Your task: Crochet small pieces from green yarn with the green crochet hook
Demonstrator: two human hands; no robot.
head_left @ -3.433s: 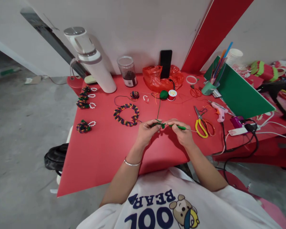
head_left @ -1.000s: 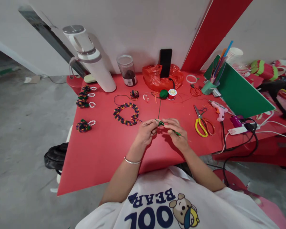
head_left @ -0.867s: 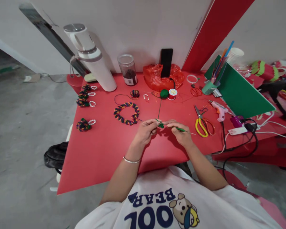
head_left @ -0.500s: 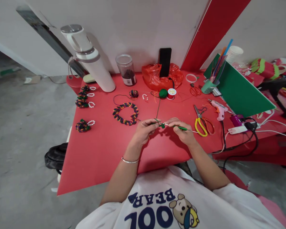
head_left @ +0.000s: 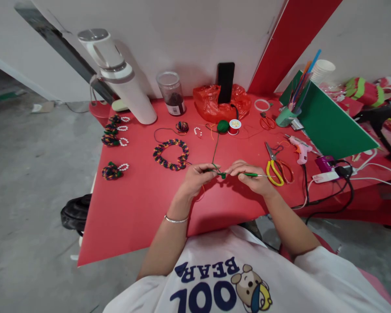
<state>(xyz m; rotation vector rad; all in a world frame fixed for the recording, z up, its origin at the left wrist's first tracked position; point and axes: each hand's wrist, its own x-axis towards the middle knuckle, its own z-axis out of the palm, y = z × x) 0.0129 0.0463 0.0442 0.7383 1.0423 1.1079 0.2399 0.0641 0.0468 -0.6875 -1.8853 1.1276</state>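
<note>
My left hand (head_left: 198, 177) pinches a small green piece of crochet (head_left: 223, 175) at the front middle of the table. In my right hand (head_left: 249, 176) lies a crochet hook (head_left: 254, 175) with a green grip, its metal tip at the green piece. A strand of green yarn (head_left: 215, 148) runs from the left fingers up to a green yarn ball (head_left: 223, 126). Beside that ball stands a spool of red thread (head_left: 235, 126). Left of my hands lies a multicoloured crocheted ring (head_left: 171, 154), with a small multicoloured yarn ball (head_left: 182, 126) above it.
Yellow-handled scissors (head_left: 273, 169) and a pink glue gun (head_left: 301, 150) lie to the right, near a power strip (head_left: 327, 176). Several beaded yarn pieces (head_left: 112, 171) line the left edge. A white bottle (head_left: 133, 95), a jar (head_left: 172, 93) and a phone (head_left: 226, 81) stand behind.
The hook and the green piece have shifted slightly, the hook now lying more level. The view has moved a little; both hands keep their hold.
</note>
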